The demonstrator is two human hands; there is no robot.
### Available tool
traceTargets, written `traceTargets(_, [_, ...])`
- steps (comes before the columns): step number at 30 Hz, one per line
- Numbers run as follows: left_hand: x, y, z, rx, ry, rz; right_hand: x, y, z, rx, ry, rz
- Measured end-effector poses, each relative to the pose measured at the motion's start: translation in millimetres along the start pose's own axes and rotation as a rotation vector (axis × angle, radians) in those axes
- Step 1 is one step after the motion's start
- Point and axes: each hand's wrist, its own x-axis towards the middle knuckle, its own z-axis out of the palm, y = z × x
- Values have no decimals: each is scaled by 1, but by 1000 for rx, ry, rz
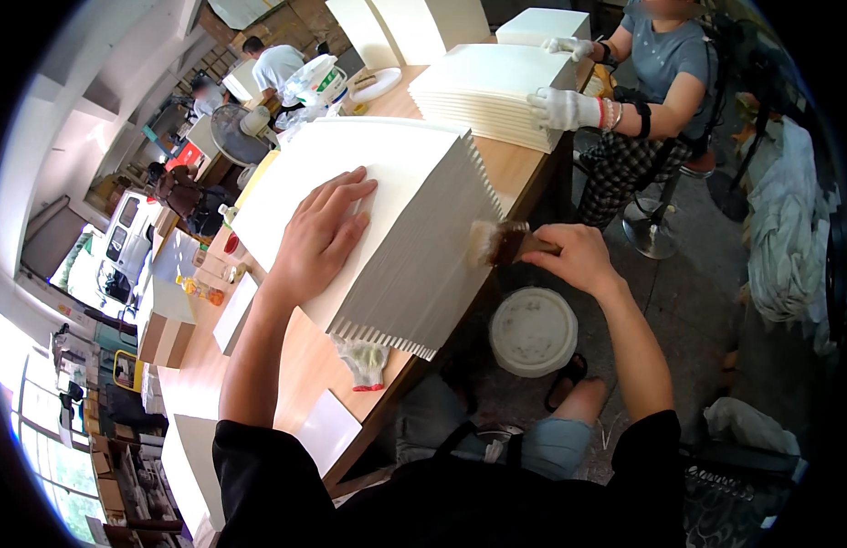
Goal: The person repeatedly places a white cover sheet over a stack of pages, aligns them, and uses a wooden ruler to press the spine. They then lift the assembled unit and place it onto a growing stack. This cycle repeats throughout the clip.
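Observation:
A tall stack of white sheets or boards (410, 247) stands on the wooden table in front of me. Its near side is a greyish face of many thin edges, with stepped, tooth-like corners. My left hand (323, 233) lies flat on the white top, fingers stretched out. With my right hand (577, 260) I grip the handle of a wide paint brush (509, 243). The brush's pale bristles are at the right part of the grey side and look to be touching it. A knit glove with a red cuff (364, 363) lies on the table by the stack's near corner.
A round pale bucket (533, 333) stands on the floor below my right hand. Across the table, a person in white gloves (569, 110) handles another white stack (487, 87). A bottle of orange liquid (199, 290), a flat white sheet (326, 425) and a fan (241, 132) are at left.

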Motion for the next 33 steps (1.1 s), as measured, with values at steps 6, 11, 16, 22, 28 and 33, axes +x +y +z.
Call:
traceTargets(6, [2,0,-1,12,4,7,6,40,-2,-58,378,314])
traceTargets(11, [3,1,2,16,33,-5,-31,37,44,507,385,352])
traceTargets(16, [2,2,3,21,33,-37,-93,-69,108,676,306,488])
traceTargets(22, [-1,-4,4,9,30,-23,-131,-109,112,1040,72,674])
traceTargets(28, [1,-5,5,-9,14,-55,-112,-107,115,650,183,531])
traceTargets(33, [3,-8,6,-5,22,-18,-172,-178,150,947,-106,481])
